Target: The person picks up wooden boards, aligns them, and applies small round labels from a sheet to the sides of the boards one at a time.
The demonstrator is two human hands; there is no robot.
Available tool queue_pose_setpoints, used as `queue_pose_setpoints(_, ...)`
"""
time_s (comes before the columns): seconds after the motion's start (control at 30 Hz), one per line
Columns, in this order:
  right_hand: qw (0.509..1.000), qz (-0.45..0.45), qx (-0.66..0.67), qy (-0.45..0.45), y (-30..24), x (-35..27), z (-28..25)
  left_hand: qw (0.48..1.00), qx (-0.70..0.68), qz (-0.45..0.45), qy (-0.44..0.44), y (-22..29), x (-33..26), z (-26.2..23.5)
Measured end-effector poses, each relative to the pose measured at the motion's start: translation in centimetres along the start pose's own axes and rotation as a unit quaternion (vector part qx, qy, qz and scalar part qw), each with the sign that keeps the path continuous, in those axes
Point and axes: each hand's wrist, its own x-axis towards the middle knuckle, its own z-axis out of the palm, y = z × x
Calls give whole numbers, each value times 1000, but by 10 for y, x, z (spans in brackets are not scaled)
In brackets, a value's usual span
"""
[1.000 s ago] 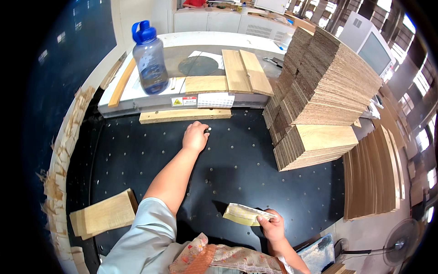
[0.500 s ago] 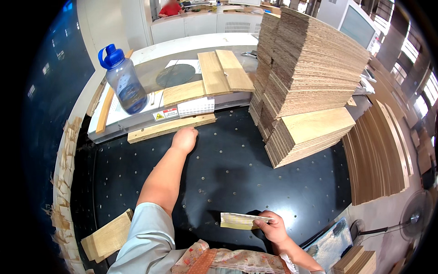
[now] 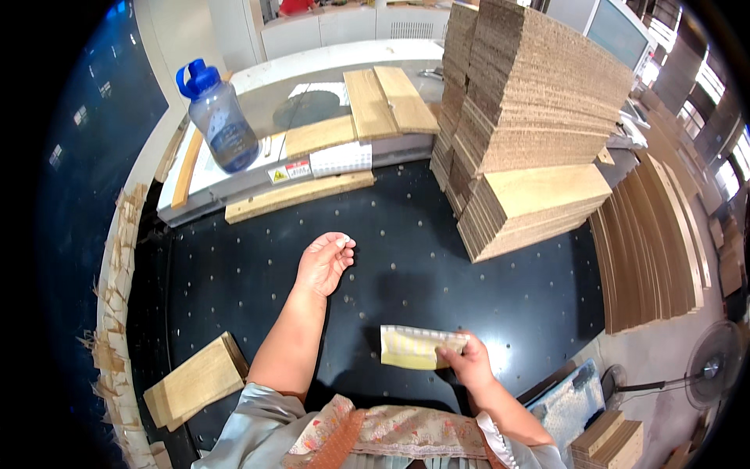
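Note:
My left hand (image 3: 322,264) hovers over the middle of the black table, fingers curled and thumb against the index finger. A tiny pale spot shows at the fingertips, too small to name. Lower right, my right hand (image 3: 469,361) pinches the right end of a yellow and white paper strip (image 3: 408,349), which looks like a sheet of labels. Thumb on top, it holds the strip face up above the table. Nothing else touches either hand.
The black table (image 3: 391,258) is dotted with small studs. Tall board stacks (image 3: 539,102) rise at right, a lower pile (image 3: 539,205) before them. A blue-capped bottle (image 3: 223,125) and loose boards (image 3: 371,102) stand behind a wooden strip (image 3: 301,195). More boards (image 3: 195,383) lie lower left.
My left hand has drawn back toward me from the wooden strip and turned, showing its curled fingers. My right hand has risen slightly and tilted the paper strip so more of its face shows.

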Motion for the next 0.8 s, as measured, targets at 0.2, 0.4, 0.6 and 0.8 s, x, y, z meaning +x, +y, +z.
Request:
queue_pose_setpoints(0.2, 988, -74, -120, 69, 6, 14, 10, 1000, 11, -23, -5, -5, -67, 14)
queue_pose_setpoints(0.4, 901, -151, -389, 116, -30, 10, 14, 995, 101, -14, -16, -8, -120, 14)
queue_pose_setpoints(0.6, 851, -250, -452, 93, -58, -8, 16, 982, 181, 20, -58, -28, -141, 31)
queue_pose_setpoints(0.8, 862, -313, -387, 94, -70, -15, 24, 971, 190, 74, -124, -55, -129, 51)
